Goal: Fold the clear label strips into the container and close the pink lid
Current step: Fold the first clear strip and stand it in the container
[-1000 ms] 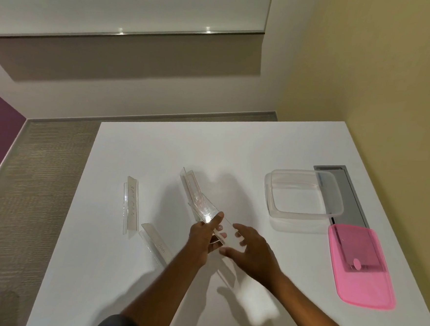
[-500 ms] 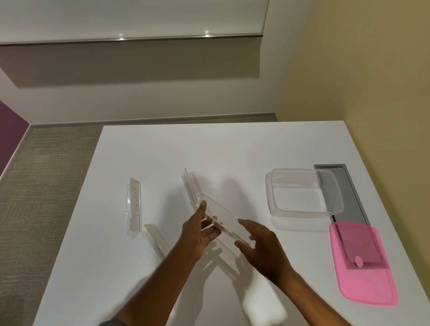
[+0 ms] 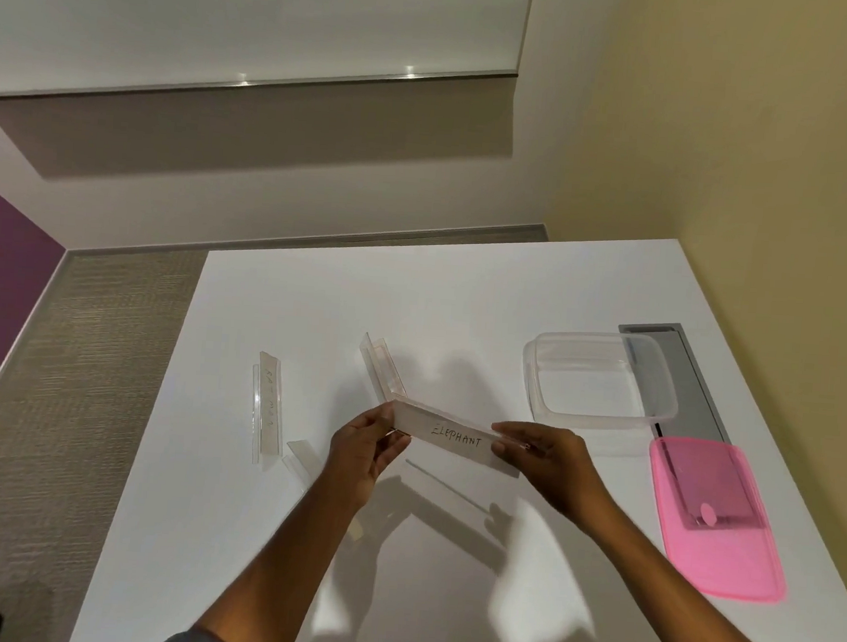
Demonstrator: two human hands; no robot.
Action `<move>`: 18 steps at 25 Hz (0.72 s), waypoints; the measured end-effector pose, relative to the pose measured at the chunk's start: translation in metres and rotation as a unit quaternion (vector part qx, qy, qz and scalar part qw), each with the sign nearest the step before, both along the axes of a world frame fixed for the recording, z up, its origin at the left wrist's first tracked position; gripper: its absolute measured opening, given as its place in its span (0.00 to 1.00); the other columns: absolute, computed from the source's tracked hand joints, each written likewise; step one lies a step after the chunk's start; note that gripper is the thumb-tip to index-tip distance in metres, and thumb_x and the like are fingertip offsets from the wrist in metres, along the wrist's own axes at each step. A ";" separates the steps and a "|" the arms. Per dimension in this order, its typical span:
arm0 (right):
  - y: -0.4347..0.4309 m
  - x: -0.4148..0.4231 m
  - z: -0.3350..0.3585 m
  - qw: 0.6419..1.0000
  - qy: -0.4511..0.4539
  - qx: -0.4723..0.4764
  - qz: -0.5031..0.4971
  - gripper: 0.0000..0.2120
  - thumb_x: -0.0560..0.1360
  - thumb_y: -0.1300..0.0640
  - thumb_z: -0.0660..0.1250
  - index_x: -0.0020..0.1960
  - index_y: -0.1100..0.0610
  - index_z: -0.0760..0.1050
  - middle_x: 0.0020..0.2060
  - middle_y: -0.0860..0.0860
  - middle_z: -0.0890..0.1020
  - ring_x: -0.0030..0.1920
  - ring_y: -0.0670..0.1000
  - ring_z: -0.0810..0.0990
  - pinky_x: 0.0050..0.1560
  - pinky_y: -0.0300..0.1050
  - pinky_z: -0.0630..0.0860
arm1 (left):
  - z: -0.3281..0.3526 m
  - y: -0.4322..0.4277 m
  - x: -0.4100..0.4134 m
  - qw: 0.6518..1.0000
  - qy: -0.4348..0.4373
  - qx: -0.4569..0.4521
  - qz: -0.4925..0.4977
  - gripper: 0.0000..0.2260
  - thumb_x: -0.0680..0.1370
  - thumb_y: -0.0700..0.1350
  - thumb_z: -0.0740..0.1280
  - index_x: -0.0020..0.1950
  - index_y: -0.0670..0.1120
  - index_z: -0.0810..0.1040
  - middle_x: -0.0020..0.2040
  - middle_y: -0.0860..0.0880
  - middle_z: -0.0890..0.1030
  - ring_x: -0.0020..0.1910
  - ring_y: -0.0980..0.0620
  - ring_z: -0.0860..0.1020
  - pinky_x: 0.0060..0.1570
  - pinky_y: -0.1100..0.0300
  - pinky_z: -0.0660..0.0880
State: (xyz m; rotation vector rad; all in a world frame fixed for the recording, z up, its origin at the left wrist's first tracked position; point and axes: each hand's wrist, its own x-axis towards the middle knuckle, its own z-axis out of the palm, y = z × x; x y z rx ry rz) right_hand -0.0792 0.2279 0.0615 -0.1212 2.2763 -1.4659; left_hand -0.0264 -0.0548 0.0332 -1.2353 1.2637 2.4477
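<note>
A clear label strip (image 3: 453,435) marked "ELEPHANT" is held level above the white table (image 3: 463,293). My left hand (image 3: 365,447) pinches its left end and my right hand (image 3: 547,455) pinches its right end. A second clear strip (image 3: 382,370) lies on the table just behind the held one. A third strip (image 3: 268,405) lies further left, and another strip (image 3: 301,457) is partly hidden by my left forearm. The empty clear container (image 3: 600,378) stands open to the right. The pink lid (image 3: 718,517) lies flat in front of it.
A grey metal slot (image 3: 677,383) is set into the table under the container's right side. A yellow wall runs along the table's right edge. Carpeted floor lies beyond the table's left edge.
The strip has been lifted off the table and turned level. My right hand, open before, has closed on its right end, and my left hand has shifted to its left end.
</note>
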 end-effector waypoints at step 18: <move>0.064 -0.079 0.030 0.921 0.086 0.297 0.236 0.35 0.69 0.45 0.81 0.73 0.45 0.74 0.63 0.46 0.82 0.59 0.51 0.80 0.58 0.47 0.79 | 0.019 0.066 -0.042 0.998 0.045 0.010 -0.033 0.12 0.82 0.39 0.72 0.64 0.36 0.82 0.58 0.35 0.88 0.59 0.36 0.87 0.53 0.49 0.87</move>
